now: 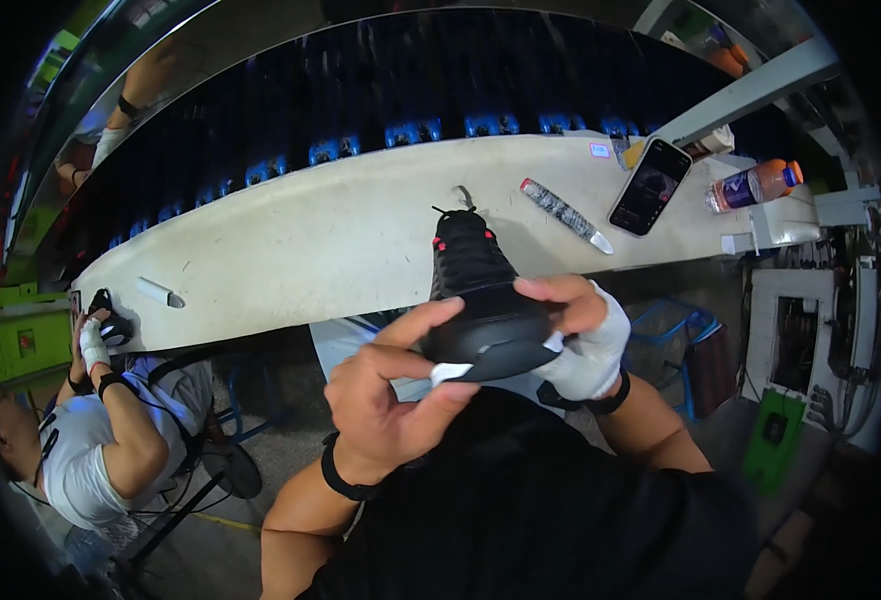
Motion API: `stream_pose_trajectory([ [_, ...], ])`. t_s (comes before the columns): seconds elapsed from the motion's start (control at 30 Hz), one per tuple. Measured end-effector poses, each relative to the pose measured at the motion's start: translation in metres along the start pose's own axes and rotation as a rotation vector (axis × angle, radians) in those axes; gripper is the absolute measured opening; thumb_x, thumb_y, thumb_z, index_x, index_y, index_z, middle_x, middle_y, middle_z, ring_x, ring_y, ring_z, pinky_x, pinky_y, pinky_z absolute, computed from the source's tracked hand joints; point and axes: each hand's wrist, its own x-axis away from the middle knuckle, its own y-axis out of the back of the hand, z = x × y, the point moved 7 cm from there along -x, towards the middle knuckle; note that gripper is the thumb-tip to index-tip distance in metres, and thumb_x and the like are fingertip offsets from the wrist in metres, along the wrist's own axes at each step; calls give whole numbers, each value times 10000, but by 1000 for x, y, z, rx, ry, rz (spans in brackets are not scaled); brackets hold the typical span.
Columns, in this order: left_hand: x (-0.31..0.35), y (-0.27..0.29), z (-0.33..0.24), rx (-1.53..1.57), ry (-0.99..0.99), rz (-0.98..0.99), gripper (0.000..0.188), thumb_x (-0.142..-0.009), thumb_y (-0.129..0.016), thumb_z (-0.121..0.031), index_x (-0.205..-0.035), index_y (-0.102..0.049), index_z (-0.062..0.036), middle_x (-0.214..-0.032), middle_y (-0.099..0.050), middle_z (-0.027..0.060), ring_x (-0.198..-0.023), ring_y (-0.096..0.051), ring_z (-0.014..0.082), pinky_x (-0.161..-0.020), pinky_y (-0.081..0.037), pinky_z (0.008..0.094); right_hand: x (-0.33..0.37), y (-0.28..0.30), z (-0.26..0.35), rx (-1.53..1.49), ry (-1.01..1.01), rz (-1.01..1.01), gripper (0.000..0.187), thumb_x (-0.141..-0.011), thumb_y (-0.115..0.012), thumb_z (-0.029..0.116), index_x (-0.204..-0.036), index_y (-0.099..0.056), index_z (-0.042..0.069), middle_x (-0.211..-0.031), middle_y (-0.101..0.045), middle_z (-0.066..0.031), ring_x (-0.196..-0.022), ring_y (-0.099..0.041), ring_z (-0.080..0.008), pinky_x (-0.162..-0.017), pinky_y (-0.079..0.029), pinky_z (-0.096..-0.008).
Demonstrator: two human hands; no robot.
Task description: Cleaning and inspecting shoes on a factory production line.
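A black sneaker point(475, 262) with black laces and small red accents is between my hands, at the table's near edge. Its rounded toe faces me, and its heel end points toward the far side of the table. My left hand point(388, 388), bare with a black band at the wrist, grips the toe's left side with thumb and fingers. On the other side, my right hand point(588, 345) wears a white glove that leaves fingertips bare, and it grips the shoe too. White patches show at the sole's edge beside both hands. The shoe's underside is mostly hidden.
On the white table point(290, 235) lie a patterned pen-like tool point(565, 215), a phone point(650, 187), a drink bottle point(750, 187) and a pale tube-shaped tool point(160, 292). A dark conveyor with blue parts point(413, 132) runs behind. At left, a co-worker point(125, 430) handles a black shoe.
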Motion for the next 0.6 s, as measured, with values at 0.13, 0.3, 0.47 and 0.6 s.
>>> stream_pose_trajectory([
  [0.13,3,22,9,101,125,-42,374,-913,-891,-144,-962,-547,-6,-1243,-750,341,-1111,-789,323,-943,-599,345,-21,-21,-5,85,104,32,457,-795,-972,145,-844,-522,79,-1348,-719,-287,-1117,-772,-352,-885,-612,-385],
  [0.3,-19,60,-20,-273,350,200,569,-832,-946,-283,-1192,-607,0,-1219,-768,260,-1079,-793,351,-902,-637,420,-34,-48,-2,69,169,34,490,-767,-991,228,-775,-524,80,-1323,-738,-266,-1001,-797,-358,-791,-631,-385],
  [0.47,-47,27,-34,-776,13,594,1034,-650,-973,-552,-1440,-600,-1,-1224,-742,199,-1068,-762,410,-904,-617,415,-19,-65,4,338,144,116,412,-747,-967,321,-859,-651,81,-1361,-732,-187,-827,-776,-343,-679,-614,-395],
  [0.6,-31,56,-13,-638,289,521,969,-658,-975,-558,-1375,-655,9,-1234,-745,216,-1083,-763,397,-940,-609,434,7,-50,-34,558,-117,237,354,-756,-925,360,-861,-712,98,-1453,-694,-111,-751,-749,-338,-682,-607,-414],
])
